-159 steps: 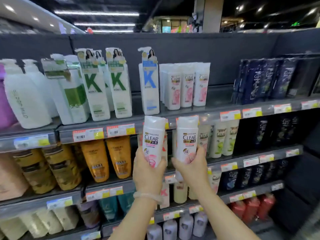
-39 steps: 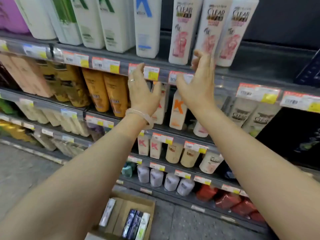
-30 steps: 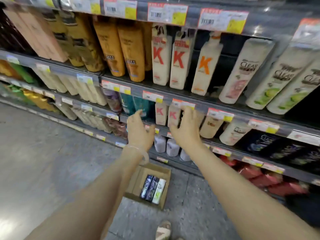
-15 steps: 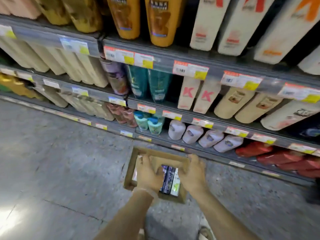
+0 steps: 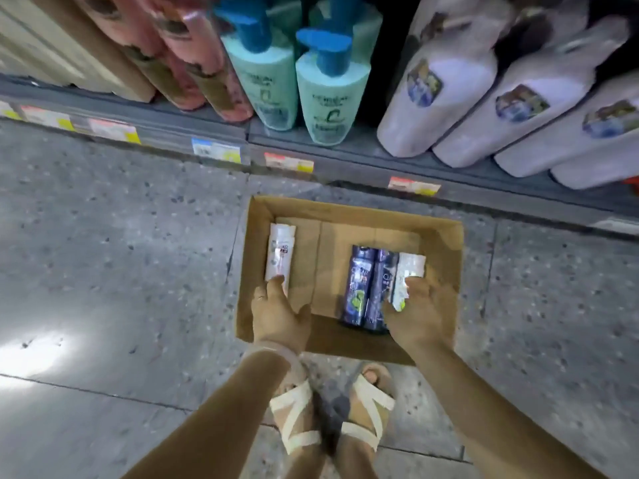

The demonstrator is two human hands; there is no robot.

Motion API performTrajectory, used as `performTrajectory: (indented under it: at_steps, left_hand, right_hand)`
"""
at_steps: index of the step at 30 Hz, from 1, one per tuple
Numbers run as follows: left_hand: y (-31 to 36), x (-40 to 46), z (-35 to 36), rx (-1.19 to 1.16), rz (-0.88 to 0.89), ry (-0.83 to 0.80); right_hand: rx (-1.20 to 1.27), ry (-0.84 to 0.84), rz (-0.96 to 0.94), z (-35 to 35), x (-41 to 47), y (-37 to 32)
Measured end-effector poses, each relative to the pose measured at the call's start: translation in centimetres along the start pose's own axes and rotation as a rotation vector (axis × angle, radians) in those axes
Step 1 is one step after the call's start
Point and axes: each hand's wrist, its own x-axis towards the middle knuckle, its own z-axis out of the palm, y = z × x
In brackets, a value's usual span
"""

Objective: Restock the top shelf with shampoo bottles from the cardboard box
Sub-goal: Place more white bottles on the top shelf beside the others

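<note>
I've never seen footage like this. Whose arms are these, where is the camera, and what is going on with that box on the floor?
There is no machine here: a person wears a wide-angle camera on the head, so you look down along their own bare arms. The picture is a single view, forward and down, which is why the sandalled feet show at the bottom.

On the stone floor stands an open cardboard box, in front of the bottom shelf of a shop rack. Four bottles lie flat in the box: a white bottle at its left side, and two dark blue bottles next to a white and green bottle at its right.

The left hand is on the lower end of the white bottle, and the right hand is on the white and green one. Neither bottle is lifted yet; whether the fingers have closed is hard to tell.
</note>
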Motion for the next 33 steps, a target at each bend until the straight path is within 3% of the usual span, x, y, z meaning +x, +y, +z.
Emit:
performTrajectory:
  at_steps: [7,15,19,25,33]
  left_hand:
    - [-3.4,10.0,7.9,-0.012,-0.101,0.073]
    - [-4.1,14.7,12.1,0.051,-0.177,0.229]
    - [-4.5,15.0,13.5,-0.031,-0.262,0.225]
    - [-3.2,12.5,12.9,-0.268,-0.298,0.061]
    - [5.1,1.3,3.9,-0.367,-0.017,0.001]
  right_hand:
    - [0.018,-0.035,0.227,6.6,8.5,4.6]
    - [-0.015,0.169,0.368,10.4,12.3,5.6]
    - [0.047,0.177,0.315,10.8,12.8,6.6]
    - [0.292,0.168,0.299,9.0,11.7,6.3]
    - [0.587,0.152,0.025,-2.4,1.3,0.6]
